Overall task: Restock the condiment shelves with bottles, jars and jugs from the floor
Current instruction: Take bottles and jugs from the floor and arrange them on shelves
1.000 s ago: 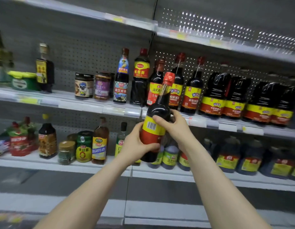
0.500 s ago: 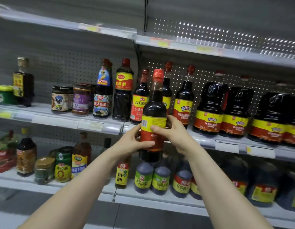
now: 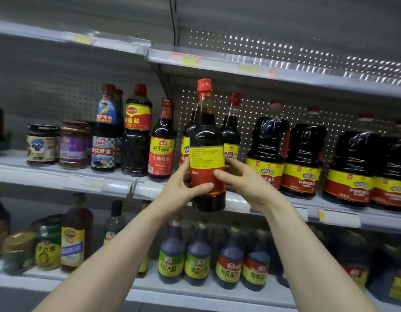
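two hands (image 3: 183, 191) (image 3: 247, 184) grip one bottle (image 3: 206, 134)

I face grey metal shelving (image 3: 307, 80) in two bays, split by a dark upright post (image 3: 173, 23). Its back panel (image 3: 258, 47) is grey pegboard, and light glints off the holes at my upper right. Clear price strips (image 3: 217, 63) line the shelf edges.

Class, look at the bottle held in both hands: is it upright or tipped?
Upright. The bottle has its red cap straight above its base, gripped by the left hand and right hand.
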